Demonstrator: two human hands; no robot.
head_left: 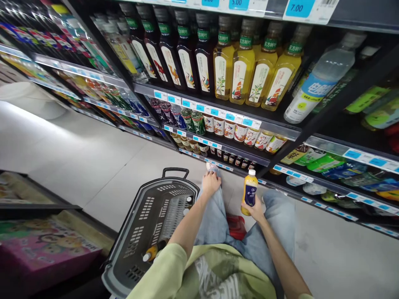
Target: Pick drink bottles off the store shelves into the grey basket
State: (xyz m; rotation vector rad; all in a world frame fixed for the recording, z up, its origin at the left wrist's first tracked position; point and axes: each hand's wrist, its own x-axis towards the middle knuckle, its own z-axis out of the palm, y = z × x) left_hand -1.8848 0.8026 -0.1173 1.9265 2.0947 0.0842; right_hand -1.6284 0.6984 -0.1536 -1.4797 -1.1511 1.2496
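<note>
Currently mid-handling. Right hand [256, 211] holds one bottle [249, 190] (yellow, white cap, dark label). It is upright, in the air in front of the right knee and near the low end of the shelves [215, 106]. Fingers are wrapped round its lower half, grip closed. Left hand [211, 182] lies on the left knee [215, 207], fingers curled loosely over it, gripping nothing. The person crouches facing the shelves.

Step, my reading: the bottle is between shelves and basket [146, 216]; I cannot tell which way it travels. The basket stands on the floor just beside the left leg, handle [175, 170] at its far end.

Next move, judged: a trip to the basket means crossing both knees leftward, by a long reach or a pass to the free left hand. It should then be laid flat, as the one inside lies flat. A trip to the shelves needs only a short push forward, kept upright.

Counts:
- held: 1 bottle
- in basket: 1 second bottle [152, 252], on its side at the near end; two pale spots at the right rim, cannot tell what
- upper shelf, front row: 5 dark bottles [186, 62], 4 yellow bottles [243, 70], 1 pale bottle [321, 79] leaning
- baskets: 1
- red object [236, 226] on the floor between the legs: 1, unidentified
</note>
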